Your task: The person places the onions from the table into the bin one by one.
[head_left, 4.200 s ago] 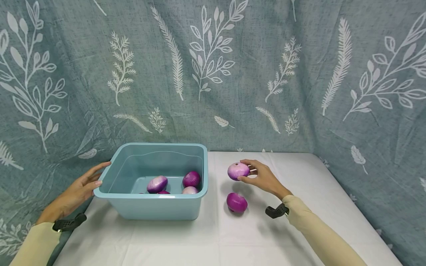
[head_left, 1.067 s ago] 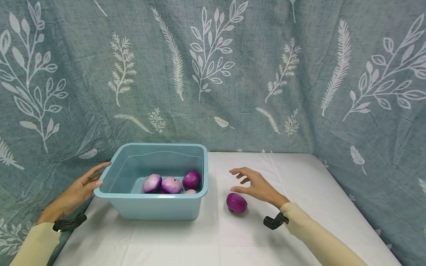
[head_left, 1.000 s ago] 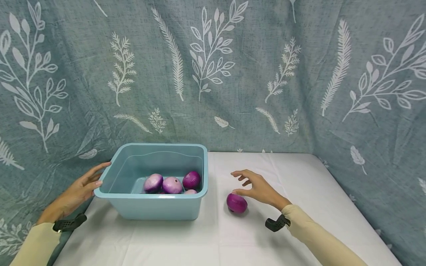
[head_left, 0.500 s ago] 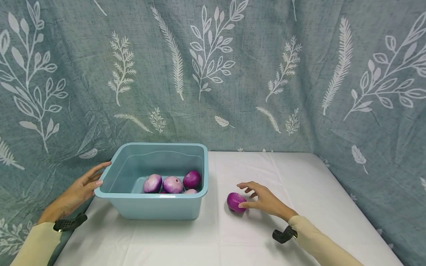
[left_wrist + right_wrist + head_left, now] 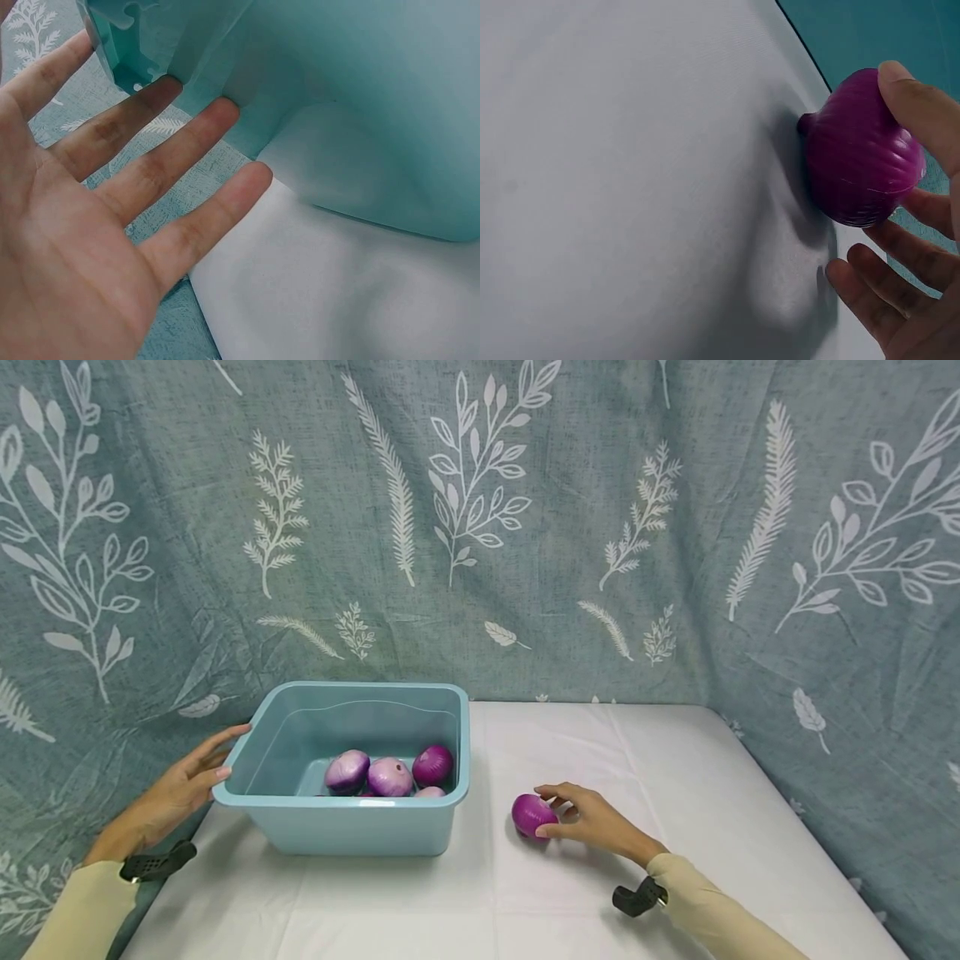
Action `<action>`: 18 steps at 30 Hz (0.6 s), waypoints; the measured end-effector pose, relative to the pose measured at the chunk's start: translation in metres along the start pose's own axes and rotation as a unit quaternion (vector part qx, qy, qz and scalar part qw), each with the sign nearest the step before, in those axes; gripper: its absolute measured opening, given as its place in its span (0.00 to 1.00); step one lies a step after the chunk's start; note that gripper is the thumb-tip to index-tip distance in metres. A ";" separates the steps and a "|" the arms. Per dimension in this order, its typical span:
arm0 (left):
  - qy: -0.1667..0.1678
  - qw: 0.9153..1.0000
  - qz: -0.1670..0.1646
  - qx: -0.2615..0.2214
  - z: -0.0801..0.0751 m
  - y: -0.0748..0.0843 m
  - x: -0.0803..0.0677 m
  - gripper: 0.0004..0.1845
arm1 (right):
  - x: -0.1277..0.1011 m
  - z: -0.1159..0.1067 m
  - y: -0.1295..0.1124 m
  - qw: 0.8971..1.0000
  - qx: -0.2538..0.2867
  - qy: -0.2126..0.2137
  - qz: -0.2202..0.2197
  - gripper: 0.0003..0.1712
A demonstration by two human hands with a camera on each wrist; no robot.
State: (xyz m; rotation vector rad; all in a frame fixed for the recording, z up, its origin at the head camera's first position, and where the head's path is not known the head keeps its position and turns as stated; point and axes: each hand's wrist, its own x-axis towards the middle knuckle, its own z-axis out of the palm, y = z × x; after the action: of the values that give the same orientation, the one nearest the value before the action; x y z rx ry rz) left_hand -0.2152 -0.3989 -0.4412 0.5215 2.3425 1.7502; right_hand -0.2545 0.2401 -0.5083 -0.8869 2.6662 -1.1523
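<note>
Your right hand [image 5: 592,820] curls thumb and fingers around the dark purple ribbed onion [image 5: 531,815] on the white tablecloth [image 5: 675,777], while your flat, straight-fingered left hand [image 5: 180,785] steadies the light blue plastic tub [image 5: 360,828].

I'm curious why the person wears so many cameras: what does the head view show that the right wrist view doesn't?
Only the head view shows the whole blue tub with onions inside, the left hand flat against its end, and the leaf-print curtain. Only the right wrist view shows the grip up close: a fingertip on the ribbed skin. Both show the right hand on the purple onion on the white cloth.
</note>
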 end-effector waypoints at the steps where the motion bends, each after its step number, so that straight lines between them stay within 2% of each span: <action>1: 0.000 1.000 0.000 0.000 0.000 0.000 0.000 0.35 | -0.001 0.000 0.000 1.000 0.003 -0.002 0.001 0.43; 8: -0.003 1.000 0.001 0.001 0.000 -0.001 0.000 0.34 | -0.003 0.004 0.003 1.000 0.024 0.001 0.018 0.42; 18: -0.001 1.000 0.006 -0.001 0.001 -0.001 0.000 0.34 | -0.004 0.004 0.004 1.000 0.023 0.015 0.002 0.41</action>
State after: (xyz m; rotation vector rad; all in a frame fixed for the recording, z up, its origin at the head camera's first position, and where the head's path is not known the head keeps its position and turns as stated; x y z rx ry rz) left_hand -0.2148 -0.3984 -0.4422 0.5378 2.3400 1.7559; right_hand -0.2520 0.2417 -0.5148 -0.8620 2.6525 -1.2316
